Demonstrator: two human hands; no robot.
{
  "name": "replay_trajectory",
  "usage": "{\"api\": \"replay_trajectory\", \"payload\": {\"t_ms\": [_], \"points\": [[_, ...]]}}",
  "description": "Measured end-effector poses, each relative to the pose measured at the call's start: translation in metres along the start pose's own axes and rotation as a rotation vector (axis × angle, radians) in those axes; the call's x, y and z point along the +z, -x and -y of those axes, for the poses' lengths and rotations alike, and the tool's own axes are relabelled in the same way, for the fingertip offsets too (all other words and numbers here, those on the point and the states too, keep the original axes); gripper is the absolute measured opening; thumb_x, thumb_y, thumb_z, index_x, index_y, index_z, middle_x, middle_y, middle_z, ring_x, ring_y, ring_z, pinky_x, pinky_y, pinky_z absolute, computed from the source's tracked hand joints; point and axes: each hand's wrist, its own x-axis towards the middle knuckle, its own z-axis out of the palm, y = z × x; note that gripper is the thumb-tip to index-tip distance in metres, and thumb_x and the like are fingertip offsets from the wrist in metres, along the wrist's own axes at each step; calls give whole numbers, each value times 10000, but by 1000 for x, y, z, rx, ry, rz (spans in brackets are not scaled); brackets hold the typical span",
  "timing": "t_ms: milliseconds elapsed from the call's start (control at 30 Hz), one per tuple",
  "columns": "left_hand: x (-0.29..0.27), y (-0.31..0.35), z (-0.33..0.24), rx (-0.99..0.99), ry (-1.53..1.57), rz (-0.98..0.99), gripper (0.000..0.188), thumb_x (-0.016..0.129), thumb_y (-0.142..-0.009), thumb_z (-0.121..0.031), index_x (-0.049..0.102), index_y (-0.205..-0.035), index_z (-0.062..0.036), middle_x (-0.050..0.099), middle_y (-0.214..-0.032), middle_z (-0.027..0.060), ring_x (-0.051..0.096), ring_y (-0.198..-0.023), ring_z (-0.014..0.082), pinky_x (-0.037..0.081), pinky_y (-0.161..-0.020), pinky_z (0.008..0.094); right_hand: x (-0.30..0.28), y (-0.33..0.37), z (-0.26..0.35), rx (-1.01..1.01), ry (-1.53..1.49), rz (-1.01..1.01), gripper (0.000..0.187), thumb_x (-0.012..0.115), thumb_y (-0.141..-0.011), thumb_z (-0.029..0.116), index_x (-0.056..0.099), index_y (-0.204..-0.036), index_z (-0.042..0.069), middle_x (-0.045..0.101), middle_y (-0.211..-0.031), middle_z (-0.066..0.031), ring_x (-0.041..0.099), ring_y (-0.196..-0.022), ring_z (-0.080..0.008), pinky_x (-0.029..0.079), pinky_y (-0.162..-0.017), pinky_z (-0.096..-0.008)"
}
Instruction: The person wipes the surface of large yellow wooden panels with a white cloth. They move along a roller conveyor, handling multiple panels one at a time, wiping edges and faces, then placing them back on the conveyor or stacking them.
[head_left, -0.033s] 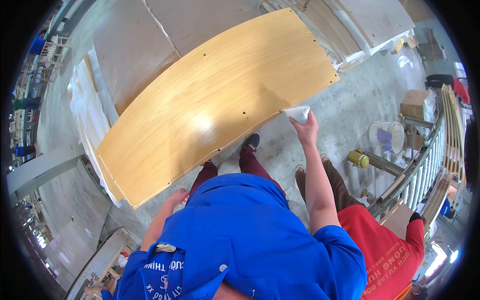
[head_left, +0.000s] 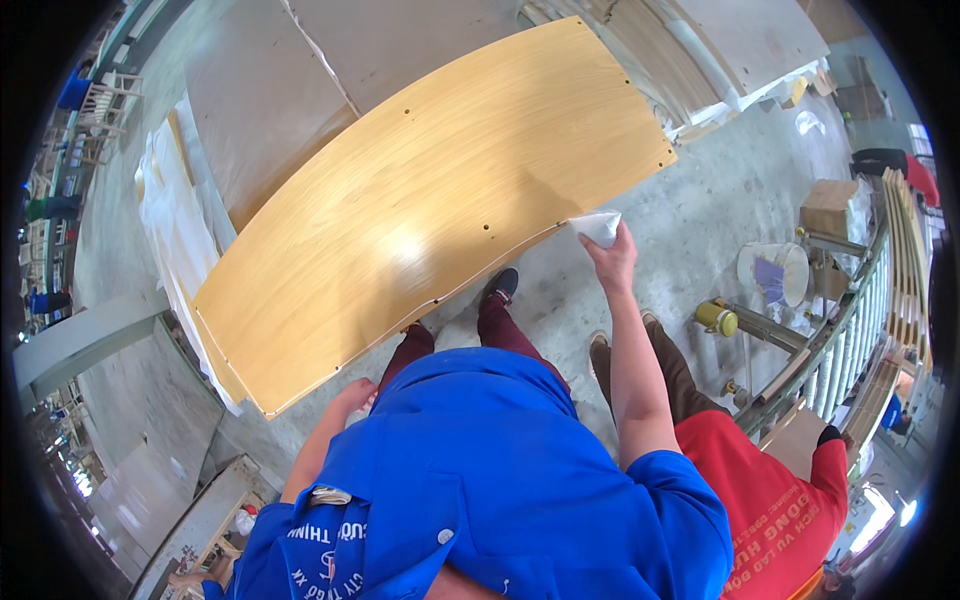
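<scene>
Grey floor (head_left: 690,230), white pouch (head_left: 596,228) in right fingers (head_left: 623,243)

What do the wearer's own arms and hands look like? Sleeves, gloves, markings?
Blue short-sleeved work shirt with white print on its left side. Left sleeve and right sleeve leave both forearms bare. Left hand and right hand ungloved; no watch or cables visible on either arm.

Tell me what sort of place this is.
Probably a furniture workshop: a large wooden panel in front, long pale slats at the right, and what look like wooden chairs at far left.
</scene>
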Motion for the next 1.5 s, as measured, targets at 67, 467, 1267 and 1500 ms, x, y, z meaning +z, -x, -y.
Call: {"api": "replay_trajectory", "payload": {"t_ms": [67, 467, 1267, 1500], "points": [[-1, 1, -6, 129, -69, 100, 349, 456, -836, -367, 608, -907, -61, 624, -817, 62, 598, -711, 185, 508, -599, 340, -8, -12, -8, -8, -69, -26, 429, 763, -662, 201, 575, -1018, 52, 587, -965, -131, 578, -884, -295, 459, -774, -375], [14, 19, -45, -84, 69, -19, 319, 502, -818, -328, 598, -917, -41, 605, -791, 70, 595, -660, 188, 511, -562, 339, -60, -105, -45, -20, -148, -254, 446, 765, -667, 164, 567, -1042, 23, 596, -976, -116, 577, -898, -253, 456, -792, -347], [23, 22, -90, -21, -39, -108, 415, 537, -800, -344, 603, -999, 14, 631, -921, 166, 606, -836, 262, 503, -709, 401, -104, -177, -79, 63, 10, -305, 509, 753, -652, 230, 563, -1091, 56, 598, -1030, -140, 577, -949, -311, 451, -825, -384], [3, 21, -101, 49, 7, -87, 435, 531, -812, -357, 605, -982, 36, 634, -890, 167, 597, -842, 278, 484, -742, 384, -113, -179, -91, 398, -926, -390, 489, 667, -766, 279, 501, -1199, 125, 580, -1072, -150, 608, -814, -258, 499, -600, -326]]}}
